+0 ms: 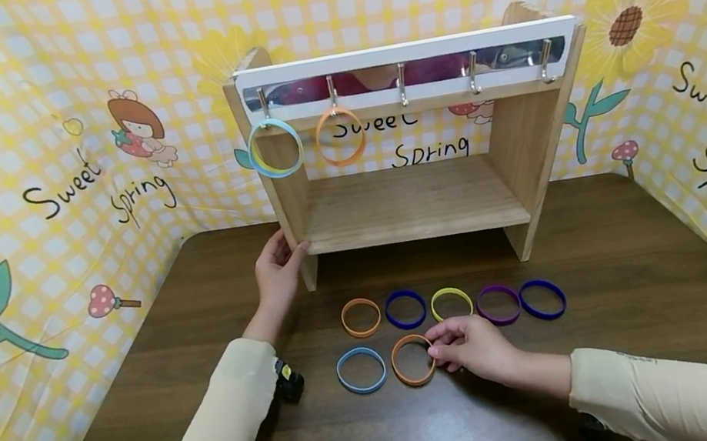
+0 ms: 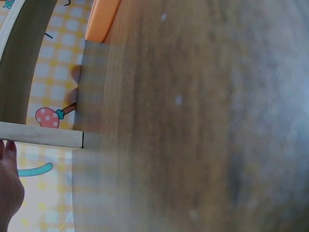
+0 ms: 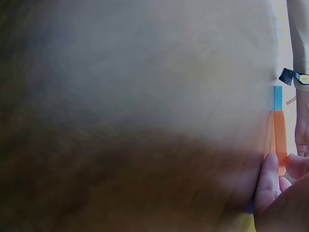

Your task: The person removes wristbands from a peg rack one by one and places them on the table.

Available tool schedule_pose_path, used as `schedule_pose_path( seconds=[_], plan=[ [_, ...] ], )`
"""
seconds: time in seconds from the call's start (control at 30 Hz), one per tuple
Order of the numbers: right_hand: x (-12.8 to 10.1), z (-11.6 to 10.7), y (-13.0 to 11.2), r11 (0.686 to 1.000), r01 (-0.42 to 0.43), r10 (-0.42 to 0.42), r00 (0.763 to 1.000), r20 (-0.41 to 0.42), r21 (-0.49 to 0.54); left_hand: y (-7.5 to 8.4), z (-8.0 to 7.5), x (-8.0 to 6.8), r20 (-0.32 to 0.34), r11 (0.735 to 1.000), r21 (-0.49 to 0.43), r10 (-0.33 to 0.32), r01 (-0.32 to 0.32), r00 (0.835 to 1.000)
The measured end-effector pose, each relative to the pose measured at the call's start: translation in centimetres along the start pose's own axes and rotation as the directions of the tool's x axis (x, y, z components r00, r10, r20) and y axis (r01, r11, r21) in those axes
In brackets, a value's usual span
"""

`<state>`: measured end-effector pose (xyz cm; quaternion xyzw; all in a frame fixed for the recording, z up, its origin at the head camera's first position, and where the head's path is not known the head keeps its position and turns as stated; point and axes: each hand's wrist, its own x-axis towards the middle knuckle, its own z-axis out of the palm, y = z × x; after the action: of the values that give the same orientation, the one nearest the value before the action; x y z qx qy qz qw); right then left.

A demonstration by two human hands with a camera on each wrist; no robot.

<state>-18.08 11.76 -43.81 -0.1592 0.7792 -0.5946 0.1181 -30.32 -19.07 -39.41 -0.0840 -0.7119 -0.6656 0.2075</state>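
The right hand (image 1: 469, 348) pinches the edge of an orange ring (image 1: 413, 359) that lies flat on the brown tabletop (image 1: 615, 270), in the front row next to a light blue ring (image 1: 360, 370). The left hand (image 1: 277, 268) rests with straight fingers on the side of the wooden rack (image 1: 414, 202).

The head view shows the whole scene: five more rings in a row behind, and two rings hanging on the rack's hooks (image 1: 401, 84). The right wrist view shows only blurry tabletop, plus fingertips (image 3: 270, 179) squeezing the orange ring (image 3: 279, 137) up close. The left wrist view shows the rack's shelf edge (image 2: 43, 135) beside the left hand (image 2: 8, 188).
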Motion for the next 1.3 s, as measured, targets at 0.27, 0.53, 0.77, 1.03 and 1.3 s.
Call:
schedule_pose_path(
  seconds=[0.27,0.53,0.77,1.03,1.3],
  plan=[
    [0.1,0.0,0.3,1.000,-0.014,0.014,1.000,0.002,-0.003,-0.3,-0.2,-0.1,-0.001,1.000,-0.006,-0.013,0.013,1.000],
    [0.0,-0.2,0.2,1.000,-0.014,0.014,1.000,0.006,0.002,-0.3,-0.2,0.0,-0.002,1.000,-0.017,-0.014,0.014,1.000],
    [0.1,-0.5,-0.1,1.000,-0.010,0.011,1.000,-0.005,0.019,-0.3,-0.2,0.0,-0.005,1.000,-0.019,-0.016,0.016,1.000],
    [0.7,-1.2,-1.5,0.998,0.009,-0.006,0.999,-0.045,0.064,-0.2,0.0,0.1,0.012,1.000,-0.016,-0.010,0.010,1.000],
    [2.1,-1.8,-3.6,0.991,0.070,-0.054,0.989,-0.138,0.112,0.0,0.0,0.0,0.008,1.000,-0.007,-0.017,0.017,1.000]
  ],
)
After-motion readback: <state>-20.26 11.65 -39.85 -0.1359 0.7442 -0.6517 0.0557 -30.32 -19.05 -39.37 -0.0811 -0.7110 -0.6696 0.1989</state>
